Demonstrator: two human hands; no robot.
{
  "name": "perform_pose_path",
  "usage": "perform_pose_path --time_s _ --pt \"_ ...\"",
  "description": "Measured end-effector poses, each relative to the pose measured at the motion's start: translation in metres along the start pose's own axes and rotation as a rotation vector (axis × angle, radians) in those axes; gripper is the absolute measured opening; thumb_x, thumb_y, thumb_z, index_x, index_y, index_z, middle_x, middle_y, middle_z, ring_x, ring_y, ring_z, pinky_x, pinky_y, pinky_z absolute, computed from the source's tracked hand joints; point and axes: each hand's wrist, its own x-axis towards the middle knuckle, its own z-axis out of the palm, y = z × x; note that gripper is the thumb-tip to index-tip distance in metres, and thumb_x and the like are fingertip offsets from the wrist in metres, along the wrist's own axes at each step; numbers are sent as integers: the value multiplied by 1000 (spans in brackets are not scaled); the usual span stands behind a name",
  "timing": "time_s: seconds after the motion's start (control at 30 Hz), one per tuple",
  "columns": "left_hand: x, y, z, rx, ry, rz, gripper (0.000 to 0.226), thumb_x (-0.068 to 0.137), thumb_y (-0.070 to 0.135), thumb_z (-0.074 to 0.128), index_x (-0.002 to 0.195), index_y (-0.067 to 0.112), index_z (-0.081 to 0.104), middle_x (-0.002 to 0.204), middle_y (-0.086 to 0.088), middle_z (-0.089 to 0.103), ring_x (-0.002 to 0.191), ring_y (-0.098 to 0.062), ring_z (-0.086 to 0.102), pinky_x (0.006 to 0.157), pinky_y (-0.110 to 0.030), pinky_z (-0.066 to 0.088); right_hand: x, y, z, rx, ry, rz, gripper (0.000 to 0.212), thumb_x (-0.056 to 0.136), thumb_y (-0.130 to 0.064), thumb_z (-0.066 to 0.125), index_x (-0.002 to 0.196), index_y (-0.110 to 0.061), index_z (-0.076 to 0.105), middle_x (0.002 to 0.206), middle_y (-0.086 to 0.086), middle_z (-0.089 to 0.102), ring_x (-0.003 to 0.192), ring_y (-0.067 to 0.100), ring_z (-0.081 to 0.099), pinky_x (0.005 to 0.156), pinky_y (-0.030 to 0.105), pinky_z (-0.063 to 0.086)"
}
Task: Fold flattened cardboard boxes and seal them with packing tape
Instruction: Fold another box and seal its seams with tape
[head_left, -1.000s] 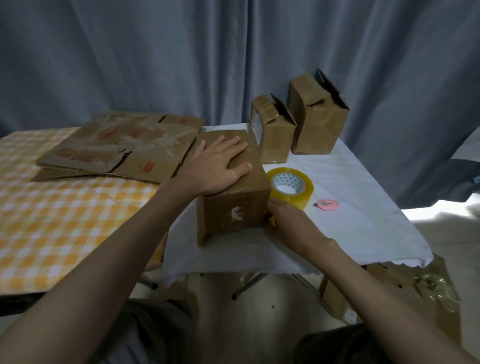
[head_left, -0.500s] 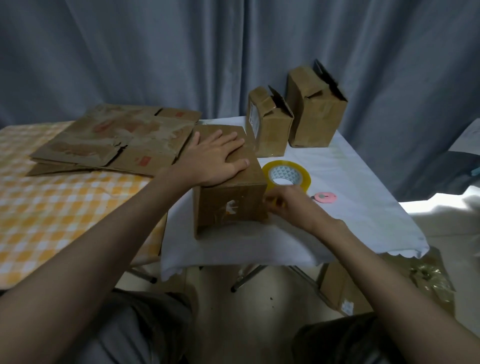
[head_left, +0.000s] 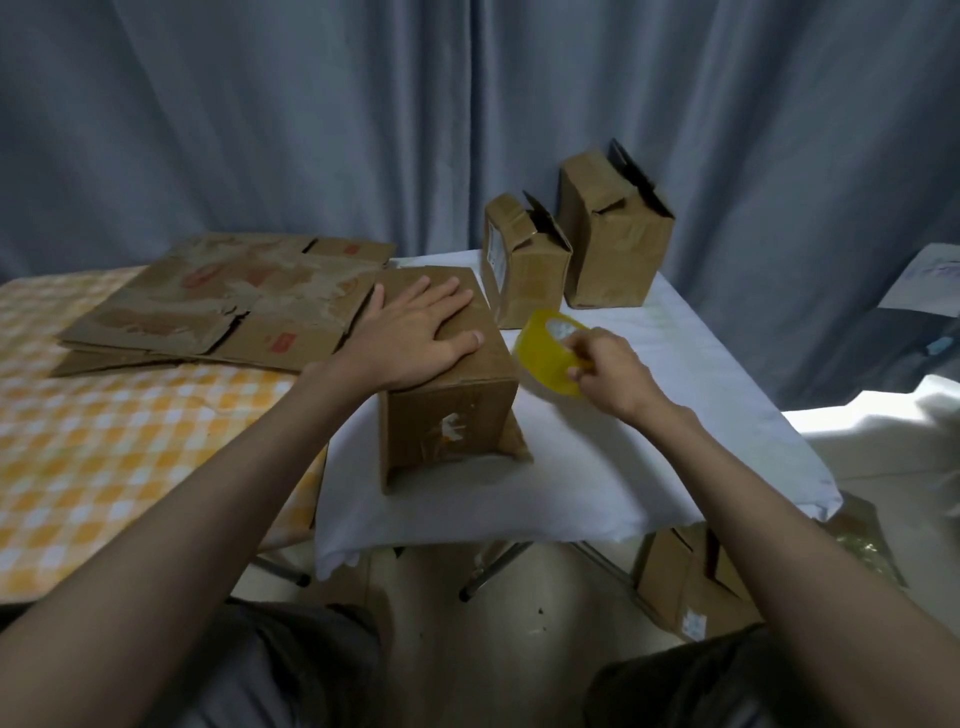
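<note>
A folded brown cardboard box (head_left: 447, 426) lies on its side on the white-covered table (head_left: 675, 415). My left hand (head_left: 410, 338) presses flat on its top face, fingers spread. My right hand (head_left: 608, 371) grips a yellow roll of packing tape (head_left: 545, 358), lifted and tilted just right of the box. A stack of flattened cardboard boxes (head_left: 223, 306) lies to the left on the orange checked cloth.
Two folded boxes, a small one (head_left: 522, 265) and a larger one (head_left: 613, 234), stand at the back of the white table before a grey curtain. Another box (head_left: 685, 587) sits on the floor under the table's right side. My knees are below.
My right hand has picked the tape roll up from the table and tilted it beside the box. My left hand stays flat on the box top.
</note>
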Motion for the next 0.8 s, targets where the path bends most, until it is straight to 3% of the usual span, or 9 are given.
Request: perform_pose_path --time_s 0.1,0.27,0.33,0.4,0.5,0.63,0.8 --pt "4 0 1 -23 16 -12 67 97 67 31 157 39 18 166 15 7 154 -11 0 121 -53 -10 0 1 -15 276 211 66 34 92 -9 64 126 -12 58 125 10 59 115 30 56 97 43 48" --pt "1 -3 -1 33 -13 -2 64 100 65 28 158 39 16 167 15 5 154 -12 0 121 -53 -10 -9 -16 -43 554 320 26 35 94 -4 63 128 -8 60 110 5 65 99 15 61 77 9 45" --pt "-6 -9 -2 48 -37 -10 66 99 66 26 158 40 12 167 15 3 154 -11 -2 121 -52 -10 -15 -22 -44 592 322 -5 31 94 -3 62 125 -7 61 103 2 66 88 8 61 69 2 43" --pt "-9 -12 -4 42 -50 -5 69 98 69 24 158 40 10 167 15 2 154 -11 -3 121 -53 -10 -19 -26 -42 604 306 -25 30 95 -2 62 124 -7 61 102 2 66 85 0 60 68 1 43" --pt "-6 -8 -3 33 -48 -25 66 100 66 29 158 39 13 167 15 4 154 -11 -1 121 -54 -10 -21 -33 -40 649 273 -34 32 95 -3 61 128 -6 61 107 5 68 91 6 62 71 3 46" --pt "6 10 5 -15 32 -51 69 98 65 36 158 36 19 166 15 8 154 -12 2 121 -54 -9 -21 -45 -33 734 252 1 30 97 -3 60 127 -7 60 102 0 65 89 3 61 74 9 50" --pt "-5 23 54 -105 80 -30 66 101 61 25 160 34 9 167 13 -1 154 -13 -3 123 -51 -6 -28 -54 -27 742 247 -37 30 96 -3 61 125 -9 62 103 2 69 91 5 63 80 19 54"
